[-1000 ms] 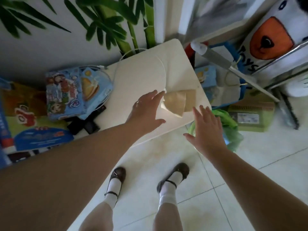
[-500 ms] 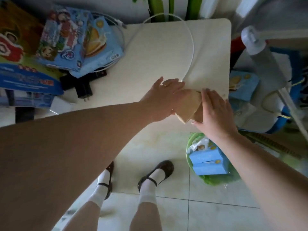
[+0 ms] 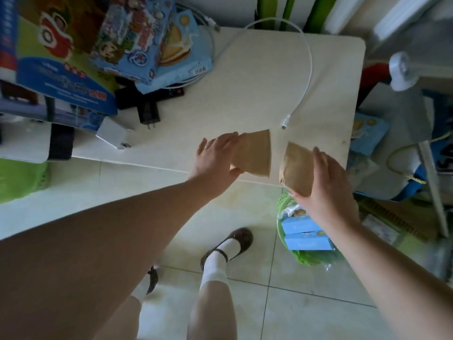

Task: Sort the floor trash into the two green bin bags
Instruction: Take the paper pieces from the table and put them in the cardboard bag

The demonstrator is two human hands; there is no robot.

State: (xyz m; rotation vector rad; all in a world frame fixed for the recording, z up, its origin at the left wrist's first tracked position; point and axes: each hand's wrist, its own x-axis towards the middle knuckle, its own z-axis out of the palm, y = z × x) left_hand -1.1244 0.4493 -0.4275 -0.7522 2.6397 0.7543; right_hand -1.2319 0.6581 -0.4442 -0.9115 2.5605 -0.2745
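Nearest, at 6 o'clock: white socks and a dark strapped shoe (image 3: 235, 242) on the pale floor tiles (image 3: 289, 312), now set further toward 5 o'clock than half a second back

At 4 o'clock: green bin bag (image 3: 306, 258) on the floor, open, with two blue cartons (image 3: 305, 233) inside, just below the table edge

Centre, toward 3 o'clock: right hand (image 3: 326, 190) grasping a brown paper piece (image 3: 295, 169) between thumb below and fingers above, lifted off the near table edge, just over the bin bag rim. Half a second ago, pressed flat beside the other hand on one shared bundle of paper

Centre: left hand (image 3: 215, 159) pinching a second brown paper piece (image 3: 257, 153) over the table's near edge. Now parted from the right hand's piece by a clear gap; earlier touching it

Beyond, at 12 o'clock: cream table (image 3: 257, 77), with a white cable (image 3: 309, 69) curving to a plug end near the papers

Toward 10 o'clock: black charger (image 3: 148, 111), white adapter (image 3: 114, 134), blue snack boxes (image 3: 157, 45) stacked on colourful packaging

Far 3 o'clock: another blue carton (image 3: 367, 133) and a white bottle top (image 3: 403, 71) beside the table
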